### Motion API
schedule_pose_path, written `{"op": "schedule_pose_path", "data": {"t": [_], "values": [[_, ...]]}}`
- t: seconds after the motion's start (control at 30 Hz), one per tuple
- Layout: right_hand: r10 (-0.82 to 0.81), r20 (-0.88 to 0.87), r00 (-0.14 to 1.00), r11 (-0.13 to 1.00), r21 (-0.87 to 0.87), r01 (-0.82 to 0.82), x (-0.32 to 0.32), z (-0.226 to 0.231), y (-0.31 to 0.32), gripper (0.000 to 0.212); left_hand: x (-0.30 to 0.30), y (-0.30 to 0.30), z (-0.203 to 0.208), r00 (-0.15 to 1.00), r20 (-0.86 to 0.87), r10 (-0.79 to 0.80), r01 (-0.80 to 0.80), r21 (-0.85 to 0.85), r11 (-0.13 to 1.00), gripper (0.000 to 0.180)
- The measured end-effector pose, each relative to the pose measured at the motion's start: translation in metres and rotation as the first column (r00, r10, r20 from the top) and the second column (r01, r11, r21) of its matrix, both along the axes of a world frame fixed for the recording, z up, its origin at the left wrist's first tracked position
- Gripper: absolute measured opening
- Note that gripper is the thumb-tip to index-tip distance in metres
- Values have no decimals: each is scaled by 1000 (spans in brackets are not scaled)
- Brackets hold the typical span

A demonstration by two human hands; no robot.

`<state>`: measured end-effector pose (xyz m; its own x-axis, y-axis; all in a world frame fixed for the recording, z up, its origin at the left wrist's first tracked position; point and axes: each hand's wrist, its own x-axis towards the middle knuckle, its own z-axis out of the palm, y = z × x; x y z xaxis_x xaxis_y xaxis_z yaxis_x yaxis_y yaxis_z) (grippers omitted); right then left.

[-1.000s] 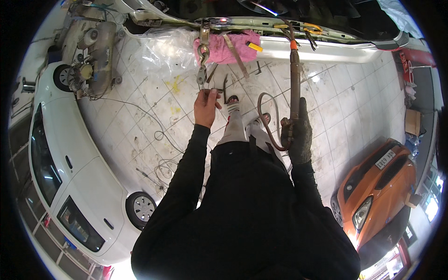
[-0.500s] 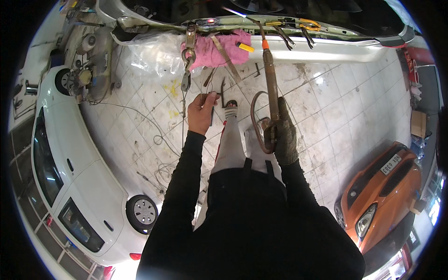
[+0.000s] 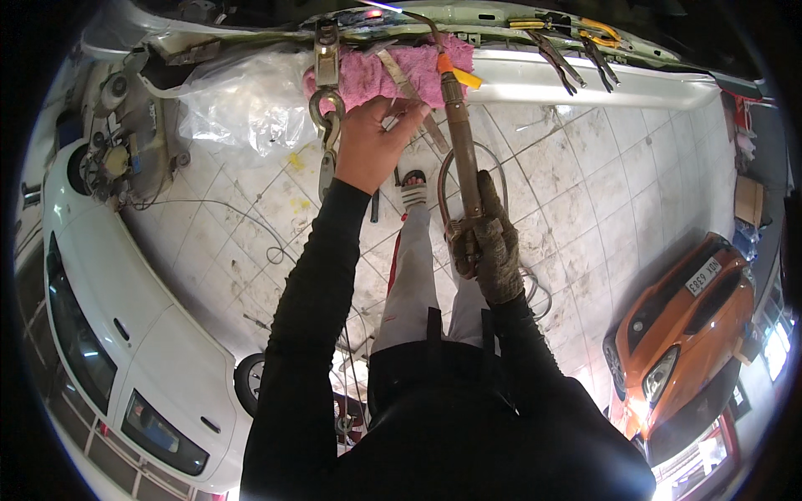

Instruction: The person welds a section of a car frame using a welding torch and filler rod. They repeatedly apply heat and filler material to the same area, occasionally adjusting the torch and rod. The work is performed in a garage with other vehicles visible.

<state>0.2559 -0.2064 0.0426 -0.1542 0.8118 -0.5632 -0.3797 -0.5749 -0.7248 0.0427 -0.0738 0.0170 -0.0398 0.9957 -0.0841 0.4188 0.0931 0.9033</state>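
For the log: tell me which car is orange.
The car at lower right, past the gloved right hand; the car at left is white.

Looks like a car repair garage — tiled floor (image 3: 585,167) stained and scattered with wire, a white car (image 3: 125,334) and an orange car (image 3: 693,334) parked, pliers (image 3: 568,54) on a body panel (image 3: 585,83).

Rag (image 3: 393,71) on panel (image 3: 585,79) edge, clamp (image 3: 326,67) at its left, pliers (image 3: 576,50) right. Torch (image 3: 459,142) between hands, tip at rag.
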Motion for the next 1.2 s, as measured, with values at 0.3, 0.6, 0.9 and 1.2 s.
{"op": "schedule_pose_path", "data": {"t": [0.3,0.6,0.9,1.2], "values": [[57,-7,998,996,-65,-58,-5,3,10,80,-5,-1,-14,980,-197,-27,55,139,989,21],[86,42,995,996,-21,-86,-13,-12,35,73,-14,32,-23,987,-137,-79,85,38,996,28],[12,47,999,992,-127,-6,-34,-12,47,68,-15,33,-59,988,-155,25,-12,83,996,29],[29,103,994,994,-105,-18,-38,-10,55,67,-10,36,-51,992,-114,57,-57,4,998,28]]}}
